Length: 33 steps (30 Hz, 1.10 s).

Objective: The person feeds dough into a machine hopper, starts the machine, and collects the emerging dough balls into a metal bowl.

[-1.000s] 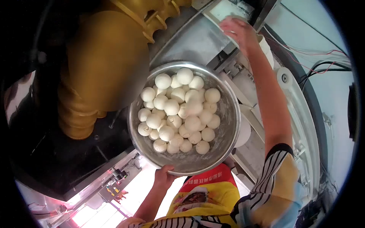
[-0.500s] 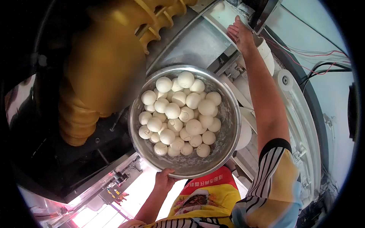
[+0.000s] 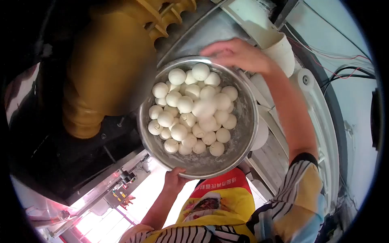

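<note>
A round steel bowl [image 3: 198, 164] holds many white dough balls [image 3: 185, 104], piled mostly toward its left and middle. My left hand [image 3: 175, 180] grips the bowl's near rim, thumb on the edge and the other fingers underneath. Over the far right rim is my right hand [image 3: 237, 54], blurred by motion, its fingers pointing left above the balls and holding nothing that I can see. Beyond it a white chute [image 3: 253, 20] slopes down toward a white cylinder [image 3: 283, 52].
Large yellow spiral rollers [image 3: 105, 60] stand at the upper left over a dark machine surface [image 3: 52, 162]. White curved machine parts with a roller [image 3: 304, 79] lie at the right. Red and black wires hang by the wall. A small control panel [image 3: 119, 194] sits at the lower left.
My right hand has moved from the chute down and left to the bowl's far rim. The bowl, still in my left hand, sits slightly higher in view.
</note>
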Each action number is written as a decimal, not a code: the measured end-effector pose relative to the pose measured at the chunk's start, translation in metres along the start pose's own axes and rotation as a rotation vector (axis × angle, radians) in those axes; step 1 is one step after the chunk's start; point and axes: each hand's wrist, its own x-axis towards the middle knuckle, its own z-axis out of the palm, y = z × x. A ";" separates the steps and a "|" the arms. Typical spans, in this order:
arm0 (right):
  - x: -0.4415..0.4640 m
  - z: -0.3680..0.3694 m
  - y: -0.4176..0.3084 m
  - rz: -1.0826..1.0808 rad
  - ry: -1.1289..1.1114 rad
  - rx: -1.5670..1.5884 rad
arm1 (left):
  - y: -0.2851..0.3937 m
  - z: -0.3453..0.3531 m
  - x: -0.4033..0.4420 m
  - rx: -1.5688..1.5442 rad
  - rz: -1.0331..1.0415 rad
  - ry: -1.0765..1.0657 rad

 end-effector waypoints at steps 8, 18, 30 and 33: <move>0.076 0.049 0.060 0.238 0.001 -0.416 | -0.001 -0.004 0.003 0.114 0.207 -0.051; -0.120 0.083 -0.046 0.427 0.480 -0.407 | 0.000 -0.088 -0.023 0.404 0.469 -0.085; -0.294 0.174 -0.054 0.283 0.387 -0.004 | -0.094 -0.158 -0.052 0.862 0.906 0.484; -0.273 0.109 -0.018 0.265 0.205 -0.056 | -0.100 -0.102 -0.046 0.868 0.925 0.638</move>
